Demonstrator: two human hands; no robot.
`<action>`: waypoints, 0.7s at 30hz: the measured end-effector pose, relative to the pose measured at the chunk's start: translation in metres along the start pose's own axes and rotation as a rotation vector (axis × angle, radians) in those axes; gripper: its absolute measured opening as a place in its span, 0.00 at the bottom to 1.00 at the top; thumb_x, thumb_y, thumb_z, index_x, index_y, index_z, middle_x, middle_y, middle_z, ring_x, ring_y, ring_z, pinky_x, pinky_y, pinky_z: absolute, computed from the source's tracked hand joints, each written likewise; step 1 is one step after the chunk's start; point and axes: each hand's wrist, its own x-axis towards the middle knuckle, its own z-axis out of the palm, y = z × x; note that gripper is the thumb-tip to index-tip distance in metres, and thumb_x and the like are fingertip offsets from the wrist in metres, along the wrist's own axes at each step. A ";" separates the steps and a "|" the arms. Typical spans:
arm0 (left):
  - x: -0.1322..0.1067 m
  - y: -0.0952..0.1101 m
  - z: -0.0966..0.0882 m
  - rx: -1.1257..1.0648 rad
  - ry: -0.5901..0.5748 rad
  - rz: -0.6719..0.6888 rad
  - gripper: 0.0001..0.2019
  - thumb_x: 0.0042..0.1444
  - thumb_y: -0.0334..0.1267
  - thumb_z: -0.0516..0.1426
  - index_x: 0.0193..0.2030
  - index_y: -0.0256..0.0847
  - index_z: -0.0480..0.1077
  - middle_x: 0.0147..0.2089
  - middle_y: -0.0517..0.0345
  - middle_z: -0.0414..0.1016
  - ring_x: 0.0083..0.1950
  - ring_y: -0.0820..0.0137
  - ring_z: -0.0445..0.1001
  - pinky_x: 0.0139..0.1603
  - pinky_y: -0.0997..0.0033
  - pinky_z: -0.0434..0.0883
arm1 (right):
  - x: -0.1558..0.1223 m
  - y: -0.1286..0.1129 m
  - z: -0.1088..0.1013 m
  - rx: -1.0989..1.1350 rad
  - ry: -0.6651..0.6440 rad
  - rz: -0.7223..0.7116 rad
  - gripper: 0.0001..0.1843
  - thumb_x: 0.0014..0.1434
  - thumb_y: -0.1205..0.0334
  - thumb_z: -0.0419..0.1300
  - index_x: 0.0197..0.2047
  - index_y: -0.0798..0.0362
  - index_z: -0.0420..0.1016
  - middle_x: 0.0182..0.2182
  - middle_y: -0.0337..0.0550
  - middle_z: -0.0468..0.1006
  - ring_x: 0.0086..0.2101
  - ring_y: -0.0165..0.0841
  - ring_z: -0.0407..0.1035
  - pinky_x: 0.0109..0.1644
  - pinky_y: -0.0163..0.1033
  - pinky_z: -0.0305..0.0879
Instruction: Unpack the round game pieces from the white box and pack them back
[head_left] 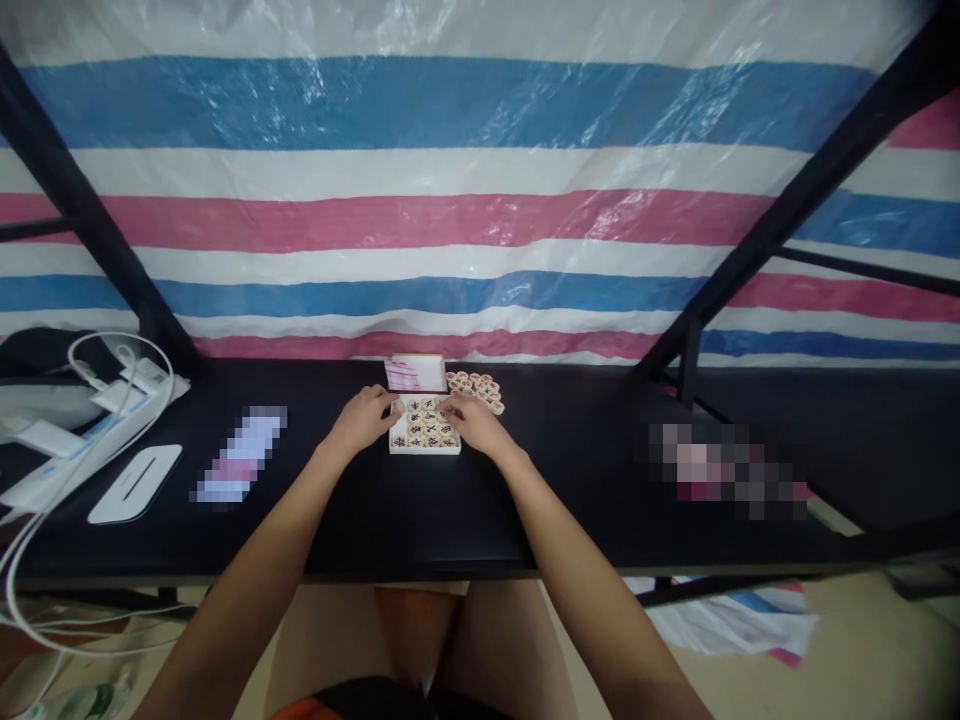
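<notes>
A shallow white box [424,450] sits on the black table in front of me, with rows of round Chinese chess pieces [430,429] in dark characters inside. At the box's left side, my left hand [367,418] has its thumb and fingers closed around a pale piece [398,407] in the upper left corner. My right hand [474,422] reaches over the right edge, its fingertips pinched at a piece in the upper right. That piece is mostly hidden by the fingers. Behind the box stands its open lid [416,373], with red lines on its left part.
More chess pieces [475,388] with red characters lie in a cluster right of the lid. Leftward are a blurred-out phone-like object [241,455], a white flat oblong object [136,484] and a power strip [56,455] with cables. Black frame bars [720,260] slant up at both sides.
</notes>
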 end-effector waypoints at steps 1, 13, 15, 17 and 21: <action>0.001 0.002 0.003 0.036 -0.007 -0.017 0.16 0.60 0.43 0.53 0.49 0.38 0.73 0.45 0.48 0.72 0.46 0.61 0.69 0.49 0.63 0.66 | 0.000 0.000 0.000 -0.001 -0.001 0.000 0.13 0.57 0.75 0.54 0.39 0.54 0.77 0.35 0.44 0.74 0.35 0.31 0.67 0.46 0.39 0.62; 0.006 0.002 0.015 -0.137 0.086 0.021 0.05 0.56 0.36 0.56 0.38 0.40 0.71 0.44 0.54 0.72 0.49 0.63 0.66 0.54 0.63 0.64 | 0.000 0.000 0.001 0.005 -0.008 0.003 0.12 0.57 0.75 0.54 0.39 0.55 0.77 0.35 0.44 0.74 0.33 0.30 0.66 0.44 0.38 0.62; 0.007 0.004 0.013 -0.146 0.070 0.063 0.05 0.57 0.36 0.55 0.36 0.40 0.72 0.40 0.55 0.74 0.47 0.63 0.68 0.52 0.64 0.64 | 0.000 0.000 0.001 -0.002 -0.008 -0.002 0.12 0.57 0.75 0.54 0.39 0.55 0.77 0.35 0.44 0.73 0.33 0.30 0.66 0.45 0.38 0.62; 0.008 0.005 0.010 -0.150 0.029 0.095 0.05 0.57 0.37 0.55 0.35 0.41 0.72 0.36 0.56 0.75 0.44 0.65 0.70 0.50 0.65 0.65 | 0.000 0.000 0.000 -0.003 -0.007 -0.003 0.12 0.57 0.75 0.54 0.38 0.54 0.77 0.34 0.44 0.73 0.34 0.31 0.66 0.46 0.39 0.62; 0.007 -0.002 0.001 -0.134 0.066 0.055 0.10 0.59 0.38 0.53 0.43 0.42 0.73 0.42 0.55 0.76 0.45 0.65 0.71 0.49 0.67 0.66 | -0.001 0.000 0.000 0.000 -0.011 0.005 0.12 0.57 0.74 0.54 0.38 0.54 0.77 0.35 0.43 0.74 0.33 0.31 0.66 0.45 0.39 0.62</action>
